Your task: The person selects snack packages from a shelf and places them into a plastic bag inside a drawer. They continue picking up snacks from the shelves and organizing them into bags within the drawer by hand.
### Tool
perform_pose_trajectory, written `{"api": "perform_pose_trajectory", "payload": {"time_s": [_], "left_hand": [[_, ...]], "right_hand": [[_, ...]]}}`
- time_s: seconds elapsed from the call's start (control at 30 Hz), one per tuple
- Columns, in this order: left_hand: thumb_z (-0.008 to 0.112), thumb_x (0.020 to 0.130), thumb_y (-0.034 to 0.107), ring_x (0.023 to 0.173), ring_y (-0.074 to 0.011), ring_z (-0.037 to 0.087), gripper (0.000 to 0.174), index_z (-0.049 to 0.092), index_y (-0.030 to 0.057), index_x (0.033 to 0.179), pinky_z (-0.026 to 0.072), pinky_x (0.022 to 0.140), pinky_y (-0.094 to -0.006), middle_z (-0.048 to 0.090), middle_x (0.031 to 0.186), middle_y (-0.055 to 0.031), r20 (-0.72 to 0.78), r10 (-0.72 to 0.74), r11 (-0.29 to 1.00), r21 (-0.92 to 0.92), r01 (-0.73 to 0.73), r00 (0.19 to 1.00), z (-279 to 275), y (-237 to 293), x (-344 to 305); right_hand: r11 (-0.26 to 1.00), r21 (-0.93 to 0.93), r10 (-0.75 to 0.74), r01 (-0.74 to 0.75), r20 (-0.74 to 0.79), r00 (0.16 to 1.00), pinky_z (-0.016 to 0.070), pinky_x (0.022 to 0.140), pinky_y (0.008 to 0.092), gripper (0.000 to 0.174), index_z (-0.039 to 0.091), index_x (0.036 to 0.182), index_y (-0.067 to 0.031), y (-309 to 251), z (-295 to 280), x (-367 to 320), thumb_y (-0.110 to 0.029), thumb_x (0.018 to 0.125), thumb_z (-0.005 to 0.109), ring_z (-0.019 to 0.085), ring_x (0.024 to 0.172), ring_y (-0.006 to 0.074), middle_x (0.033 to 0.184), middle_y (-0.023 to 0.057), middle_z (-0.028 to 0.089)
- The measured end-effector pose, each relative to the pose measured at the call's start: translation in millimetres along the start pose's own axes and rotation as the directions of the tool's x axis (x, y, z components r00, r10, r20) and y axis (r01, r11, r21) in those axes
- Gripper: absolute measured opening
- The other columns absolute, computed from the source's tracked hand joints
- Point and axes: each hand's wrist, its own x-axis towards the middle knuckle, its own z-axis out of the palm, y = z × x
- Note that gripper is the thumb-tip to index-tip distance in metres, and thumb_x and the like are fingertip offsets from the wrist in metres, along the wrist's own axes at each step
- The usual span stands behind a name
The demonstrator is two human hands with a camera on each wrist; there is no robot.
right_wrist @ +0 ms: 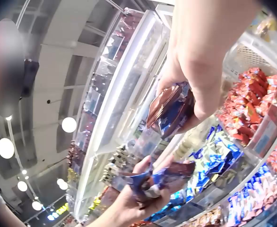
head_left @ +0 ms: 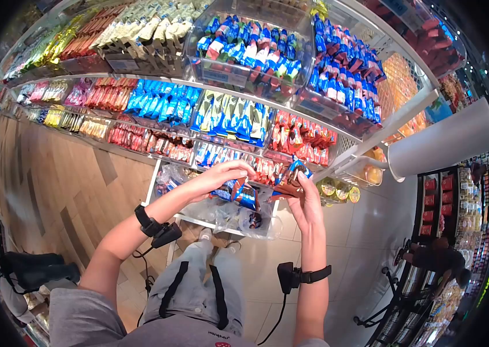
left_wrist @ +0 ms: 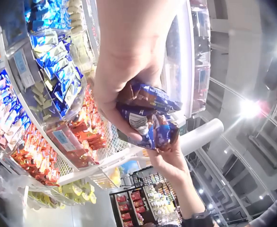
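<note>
Left hand (left_wrist: 122, 73) grips packet (left_wrist: 152, 99); left wrist reveals barcode (left_wrist: 138, 122).

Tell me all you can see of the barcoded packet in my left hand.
The packet looks like glossy, creased plastic or foil, mostly dark blue, and carries a white barcode. The left hand grips it at a slant, in front of the shelving. Whether it is sealed, I cannot tell.

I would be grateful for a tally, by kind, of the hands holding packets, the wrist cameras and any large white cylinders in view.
Hands holding packets: 2
Wrist cameras: 2
Large white cylinder: 1
Total: 5
</note>
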Motion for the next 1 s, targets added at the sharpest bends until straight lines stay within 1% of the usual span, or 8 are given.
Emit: {"api": "perform_pose_trajectory", "payload": {"time_s": [0.1, 0.17, 0.23, 0.3, 0.37, 0.47, 0.77, 1.0], "left_hand": [[0.048, 0.091, 0.024, 0.101, -0.0121, 0.053, 0.028, 0.059, 0.0014, 0.104, 0.0397, 0.088, -0.026, 0.06, 0.104, -0.005, -0.159, -0.009, 0.99, -0.143, -0.014, 0.987, -1.2, 13.5, -7.0], [0.05, 0.091, 0.024, 0.098, -0.0111, 0.054, 0.028, 0.06, 0.0007, 0.101, 0.0403, 0.086, -0.0259, 0.06, 0.102, -0.0044, -0.264, 0.029, 0.966, -0.241, -0.095, 0.964, -0.4, 14.3, -3.9], [0.051, 0.09, 0.023, 0.086, -0.01, 0.054, 0.025, 0.062, 0.0014, 0.096, 0.0411, 0.081, -0.0253, 0.06, 0.094, -0.0032, -0.431, 0.156, 0.97, -0.102, -0.219, 0.889, 6.7, 18.4, 2.9], [0.055, 0.088, 0.02, 0.086, -0.0097, 0.053, 0.021, 0.063, 0.0018, 0.094, 0.04, 0.079, -0.024, 0.06, 0.091, -0.0023, -0.539, 0.24, 0.957, -0.009, -0.29, 0.808, 17.3, 20.5, 11.5], [0.061, 0.084, 0.017, 0.081, -0.0121, 0.052, 0.017, 0.064, 0.0012, 0.083, 0.0397, 0.075, -0.0256, 0.057, 0.081, -0.0041, -0.633, 0.448, 0.894, 0.343, -0.289, 0.631, 23.9, 15.3, 25.1], [0.061, 0.083, 0.017, 0.081, -0.014, 0.052, 0.02, 0.06, -0.0001, 0.073, 0.0395, 0.075, -0.0266, 0.057, 0.079, -0.0062, -0.69, 0.467, 0.884, 0.37, -0.285, 0.554, 28.0, 11.7, 40.0], [0.06, 0.084, 0.017, 0.074, -0.0136, 0.052, 0.026, 0.053, 0.0002, 0.066, 0.0393, 0.071, -0.0278, 0.055, 0.075, -0.0061, -0.705, 0.434, 0.9, 0.374, -0.226, 0.562, 21.3, 24.9, 44.4], [0.049, 0.092, 0.019, 0.078, -0.0096, 0.051, 0.023, 0.058, -0.0002, 0.085, 0.0397, 0.073, -0.0257, 0.057, 0.081, -0.0045, -0.716, 0.453, 0.89, 0.333, -0.31, 0.531, 31.4, 52.6, 30.0]], "right_hand": [[0.995, 0.059, 0.08, -0.085, 0.078, 0.994, 0.0508, 0.079, 0.0427, 0.03, 0.052, 0.107, 0.0038, -1.1, 16.6, -4.6, -0.018, 0.087, 0.056, 0.062, 0.09, 0.025, 0.102, 0.0149, 0.061], [0.987, 0.131, 0.093, -0.09, -0.021, 0.995, 0.0499, 0.081, 0.0434, 0.027, 0.054, 0.107, -0.0002, -1.4, 39.2, -8.1, -0.019, 0.087, 0.055, 0.06, 0.094, 0.0255, 0.102, 0.0133, 0.062], [0.991, 0.123, 0.061, -0.062, 0.008, 0.998, 0.048, 0.073, 0.0572, 0.029, 0.056, 0.105, -0.0059, -3.2, 59.1, -7.3, -0.026, 0.084, 0.059, 0.059, 0.091, 0.0321, 0.101, 0.0153, 0.062], [0.984, 0.167, 0.065, -0.07, 0.03, 0.997, 0.0469, 0.076, 0.0567, 0.032, 0.055, 0.105, -0.005, 8.3, 53.7, 11.9, -0.028, 0.083, 0.06, 0.057, 0.096, 0.0324, 0.102, 0.0168, 0.061], [0.973, 0.23, 0.04, -0.024, -0.067, 0.997, 0.0503, 0.069, 0.0517, 0.032, 0.057, 0.105, -0.0037, 13.0, 65.1, 23.3, -0.029, 0.086, 0.055, 0.06, 0.092, 0.0308, 0.099, 0.0151, 0.062], [0.964, 0.266, -0.004, 0.013, -0.032, 0.999, 0.0492, 0.068, 0.048, 0.035, 0.057, 0.106, -0.0048, 14.2, 63.4, 36.8, -0.034, 0.087, 0.053, 0.059, 0.092, 0.0278, 0.1, 0.014, 0.062], [0.962, 0.265, 0.064, -0.061, -0.005, 0.998, 0.0489, 0.067, 0.0432, 0.041, 0.057, 0.107, -0.0051, 12.0, 49.9, 56.2, -0.041, 0.088, 0.049, 0.057, 0.095, 0.0235, 0.105, 0.011, 0.061], [0.934, 0.331, 0.107, -0.132, 0.09, 0.99, 0.0408, 0.089, 0.0402, 0.042, 0.058, 0.105, -0.0071, -9.8, 87.0, 64.6, -0.045, 0.086, 0.052, 0.057, 0.095, 0.0226, 0.104, 0.0082, 0.062]]}}
